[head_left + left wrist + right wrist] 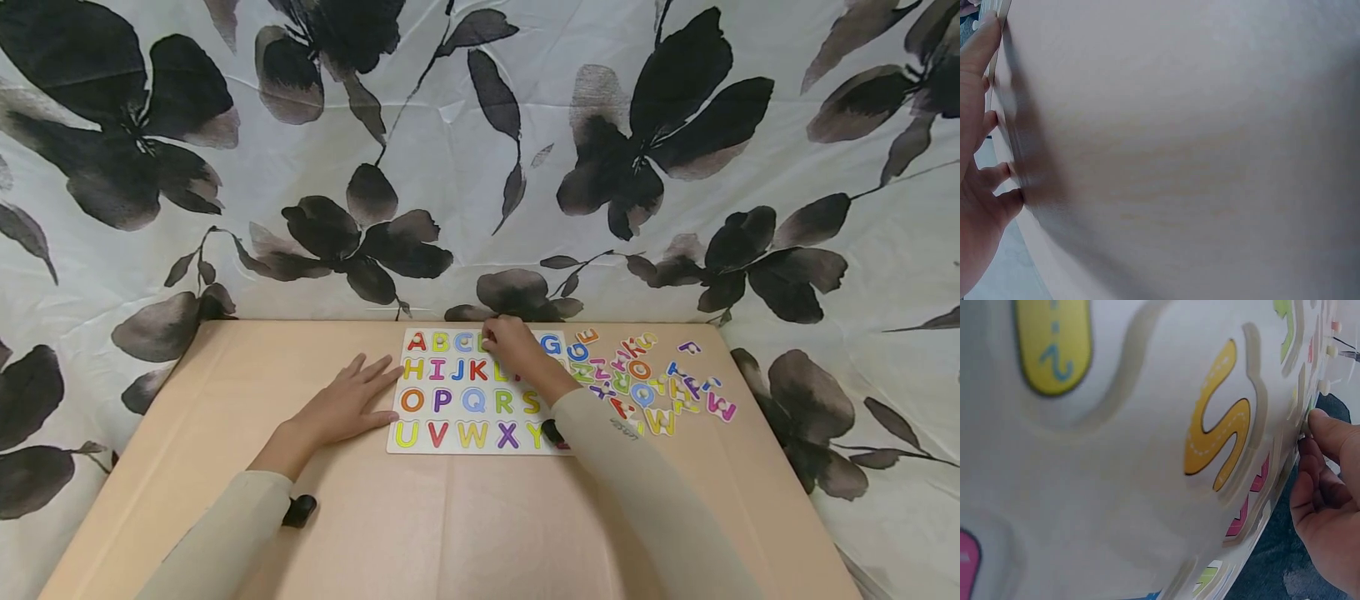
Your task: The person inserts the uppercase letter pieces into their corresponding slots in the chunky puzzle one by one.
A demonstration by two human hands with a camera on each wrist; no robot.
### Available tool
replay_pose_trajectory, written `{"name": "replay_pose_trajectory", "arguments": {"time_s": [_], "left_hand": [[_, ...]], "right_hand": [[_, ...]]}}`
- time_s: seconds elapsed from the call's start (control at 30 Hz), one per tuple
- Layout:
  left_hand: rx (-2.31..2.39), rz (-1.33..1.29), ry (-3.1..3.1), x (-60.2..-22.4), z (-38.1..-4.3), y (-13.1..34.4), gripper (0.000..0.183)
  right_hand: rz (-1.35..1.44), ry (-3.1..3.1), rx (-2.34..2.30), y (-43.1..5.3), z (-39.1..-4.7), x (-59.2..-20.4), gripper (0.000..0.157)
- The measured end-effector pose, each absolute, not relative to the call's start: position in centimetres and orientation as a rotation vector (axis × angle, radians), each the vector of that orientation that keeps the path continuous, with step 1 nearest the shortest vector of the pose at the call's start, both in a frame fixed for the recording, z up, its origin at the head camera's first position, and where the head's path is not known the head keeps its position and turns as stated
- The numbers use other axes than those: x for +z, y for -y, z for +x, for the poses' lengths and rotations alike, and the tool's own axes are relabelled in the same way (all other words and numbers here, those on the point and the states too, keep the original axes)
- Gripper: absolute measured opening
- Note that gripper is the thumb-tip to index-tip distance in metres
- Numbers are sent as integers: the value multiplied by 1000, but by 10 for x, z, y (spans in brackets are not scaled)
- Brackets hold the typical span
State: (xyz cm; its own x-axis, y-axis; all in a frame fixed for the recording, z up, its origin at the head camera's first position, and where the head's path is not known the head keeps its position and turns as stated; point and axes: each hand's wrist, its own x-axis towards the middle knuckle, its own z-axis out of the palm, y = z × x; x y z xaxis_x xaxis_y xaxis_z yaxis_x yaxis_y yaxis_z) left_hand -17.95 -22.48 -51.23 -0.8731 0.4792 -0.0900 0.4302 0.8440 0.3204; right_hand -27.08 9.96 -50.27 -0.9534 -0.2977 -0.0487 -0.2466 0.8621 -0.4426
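Note:
A white alphabet puzzle board [450,414] with rows of colored letters lies at the far side of the table. My left hand [347,400] rests with spread fingers at the board's left edge; the left wrist view shows its thumb [985,47] along that edge. Over the top row, my right hand [517,346] pinches a small letter piece just right of the blue C [463,342]. Thumb and fingertips mostly hide that piece, so I cannot tell which letter it is. Close in the right wrist view are an orange S [1225,425] and the bent fingers of my right hand [1329,469].
Loose letter pieces lie in a scattered pile right of the board, among them a yellow W [660,422] and a pink piece [721,407]. Behind the tan table [360,533] hangs a white cloth [465,158] with dark flowers. My right sleeve [637,467] covers the board's lower right corner.

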Motion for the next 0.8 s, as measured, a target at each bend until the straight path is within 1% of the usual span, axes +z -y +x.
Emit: {"name": "replay_pose_trajectory", "arguments": {"time_s": [0.13,0.33,0.57,0.8], "left_hand": [[439,715,-2850,-513,-179,225,83],[454,714,-2846,-511,-177,226,83],[457,709,-2839,-509,-176,227,82],[465,708,-2835,-509,-174,228,82]], "right_hand": [[-423,-2932,-698,-104,-265,-499,18],[-430,-2942,-775,-125,-255,-489,20],[-306,-2942,-823,-166,-249,-484,23],[-317,-2998,-791,-214,-245,-486,22]]}}
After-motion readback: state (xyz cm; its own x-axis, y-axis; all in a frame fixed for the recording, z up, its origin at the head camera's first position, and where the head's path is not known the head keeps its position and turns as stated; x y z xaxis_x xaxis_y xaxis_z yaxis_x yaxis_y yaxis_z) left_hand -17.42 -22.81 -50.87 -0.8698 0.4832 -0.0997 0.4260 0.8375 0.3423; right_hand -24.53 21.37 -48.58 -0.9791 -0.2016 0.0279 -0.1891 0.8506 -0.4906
